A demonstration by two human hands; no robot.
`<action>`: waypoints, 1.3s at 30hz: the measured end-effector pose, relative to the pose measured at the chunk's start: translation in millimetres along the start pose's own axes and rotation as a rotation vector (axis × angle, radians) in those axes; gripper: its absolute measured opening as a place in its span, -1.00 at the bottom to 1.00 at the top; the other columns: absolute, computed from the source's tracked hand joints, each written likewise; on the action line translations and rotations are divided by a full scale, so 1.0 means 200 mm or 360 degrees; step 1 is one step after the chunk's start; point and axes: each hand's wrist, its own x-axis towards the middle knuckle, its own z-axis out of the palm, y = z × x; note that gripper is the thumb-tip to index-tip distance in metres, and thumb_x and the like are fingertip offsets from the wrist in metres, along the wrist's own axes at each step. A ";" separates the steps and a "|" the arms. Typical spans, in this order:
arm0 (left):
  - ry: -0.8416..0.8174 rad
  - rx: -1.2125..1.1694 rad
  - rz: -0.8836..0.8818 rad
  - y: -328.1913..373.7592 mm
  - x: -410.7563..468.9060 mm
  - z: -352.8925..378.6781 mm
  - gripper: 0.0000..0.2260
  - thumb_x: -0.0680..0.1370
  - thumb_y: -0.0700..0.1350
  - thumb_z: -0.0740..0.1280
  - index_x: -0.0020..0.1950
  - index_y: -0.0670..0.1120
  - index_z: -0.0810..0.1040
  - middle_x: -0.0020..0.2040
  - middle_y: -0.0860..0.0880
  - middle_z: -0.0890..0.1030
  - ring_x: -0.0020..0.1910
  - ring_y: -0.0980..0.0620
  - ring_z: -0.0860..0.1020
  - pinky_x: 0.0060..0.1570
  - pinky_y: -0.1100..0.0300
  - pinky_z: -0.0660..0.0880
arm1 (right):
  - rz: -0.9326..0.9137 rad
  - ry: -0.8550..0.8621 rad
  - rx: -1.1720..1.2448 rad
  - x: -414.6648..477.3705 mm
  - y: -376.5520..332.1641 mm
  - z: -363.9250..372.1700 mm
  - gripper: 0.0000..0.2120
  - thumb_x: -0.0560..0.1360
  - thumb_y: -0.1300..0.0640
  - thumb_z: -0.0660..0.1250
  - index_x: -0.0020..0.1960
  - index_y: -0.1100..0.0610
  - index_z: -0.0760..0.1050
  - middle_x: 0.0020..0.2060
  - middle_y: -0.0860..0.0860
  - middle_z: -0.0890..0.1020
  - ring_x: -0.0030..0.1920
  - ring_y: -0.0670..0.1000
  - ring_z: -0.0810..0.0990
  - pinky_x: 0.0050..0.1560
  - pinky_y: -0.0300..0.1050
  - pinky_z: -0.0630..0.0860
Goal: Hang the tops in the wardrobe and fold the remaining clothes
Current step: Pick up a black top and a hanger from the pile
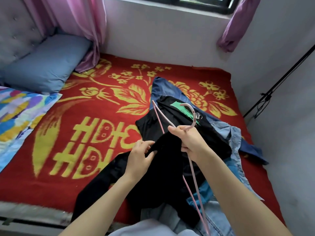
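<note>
- Black top [167, 169]: draped from the front edge of the bed [85, 108] up to both grips, lying over the pile of clothes. It is not yet on the hanger. The neck opening cannot be made out in the dark cloth, so a hanger arm may well be fed into a sleeve or the hem by mistake.
- Hanger [194, 114]: pink, thin, held above the top with the hook uppermost. One arm reaches out over the pile, where it could snag the printed black shirt [153, 123] underneath and drag it along.
- Right grip [189, 142]: fingers curled round the hanger just below the hook. It holds at a single point, so the long frame is likely to swing or twist once cloth pulls against it.
- Left grip [139, 155]: thumb and fingers pinch a fold of the black top just beside the hanger. A pinch that catches only one layer could slip and let the top fall back onto the pile.
- Jeans [162, 87] and denim shirt [228, 133]: touching the top and partly under it. Lifting the top may tug them toward the bed edge.
- Wardrobe: not in view, so the carry route cannot be judged.
</note>
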 end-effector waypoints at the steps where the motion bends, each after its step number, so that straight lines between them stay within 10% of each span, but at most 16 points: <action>1: -0.0023 0.0011 -0.0026 -0.02 0.00 0.00 -0.85 0.51 -0.24 0.36 0.06 -0.11 0.59 -0.17 0.09 0.48 -0.18 0.13 0.49 -0.11 0.28 0.44 | 0.0012 0.0001 -0.0011 0.00 0.00 0.00 -0.58 0.51 0.15 0.33 -0.39 0.09 0.16 -0.45 0.04 0.21 -0.51 -0.06 0.15 -0.59 -0.28 0.05; 7: -0.0039 0.0209 0.0009 -0.01 0.05 -0.05 -0.83 0.53 -0.27 0.29 0.07 -0.17 0.62 -0.11 -0.05 0.66 -0.12 0.00 0.60 -0.11 0.12 0.51 | -0.0030 0.0104 -0.0168 0.04 0.04 -0.06 -0.58 0.48 0.12 0.37 -0.39 0.11 0.18 -0.46 0.05 0.20 -0.50 -0.07 0.17 -0.57 -0.28 0.06; 14: -0.0270 -0.0782 -0.0407 0.07 0.14 -0.16 -0.86 0.54 -0.22 0.32 -0.12 -0.18 0.67 -0.21 -0.07 0.70 -0.21 0.03 0.66 -0.19 0.28 0.56 | -0.0305 0.0062 -0.0993 0.06 0.05 -0.26 -0.67 0.45 0.18 0.41 -0.29 0.43 0.42 -0.44 -0.03 0.49 -0.45 -0.09 0.43 -0.38 -0.24 0.37; 16: -0.0269 -0.0844 -0.0441 0.10 0.17 -0.16 -0.84 0.55 -0.21 0.32 -0.15 -0.17 0.68 -0.23 -0.07 0.69 -0.24 0.02 0.65 -0.21 0.27 0.56 | -0.0384 0.0060 -0.0977 0.02 0.02 -0.30 -0.91 0.46 0.30 0.36 -0.22 0.28 0.56 -0.25 -0.09 0.66 -0.29 -0.16 0.58 -0.17 -0.24 0.48; 21: -0.0174 -0.0753 -0.0539 0.11 0.22 -0.11 -0.80 0.54 -0.18 0.34 -0.26 -0.10 0.65 -0.35 0.01 0.65 -0.36 0.10 0.60 -0.27 0.21 0.52 | -0.0537 0.0131 -0.0680 -0.15 -0.10 -0.52 -0.77 0.51 0.38 0.27 0.06 0.13 0.57 -0.61 -0.09 0.36 -0.57 -0.17 0.27 -0.50 -0.41 0.22; 27: -0.0184 -0.0698 -0.0608 0.11 0.27 -0.05 -0.82 0.54 -0.19 0.34 -0.23 -0.18 0.64 -0.29 -0.11 0.62 -0.27 -0.01 0.57 -0.14 0.10 0.47 | -0.0354 0.0094 -0.0151 -0.37 -0.13 -0.79 -0.71 0.34 0.30 0.27 -0.15 0.05 0.71 -0.63 -0.03 0.20 -0.62 -0.13 0.10 -0.55 -0.44 0.02; 39: -0.0263 -0.0581 -0.0298 0.14 0.30 0.02 -0.78 0.54 -0.22 0.32 -0.28 -0.05 0.62 -0.34 0.00 0.53 -0.34 0.13 0.45 -0.30 0.33 0.36 | -0.0182 0.0027 -0.0341 -0.53 0.00 -0.86 -0.57 0.47 0.48 0.19 -0.11 0.05 0.70 -0.64 -0.04 0.24 -0.61 -0.15 0.13 -0.59 -0.38 0.03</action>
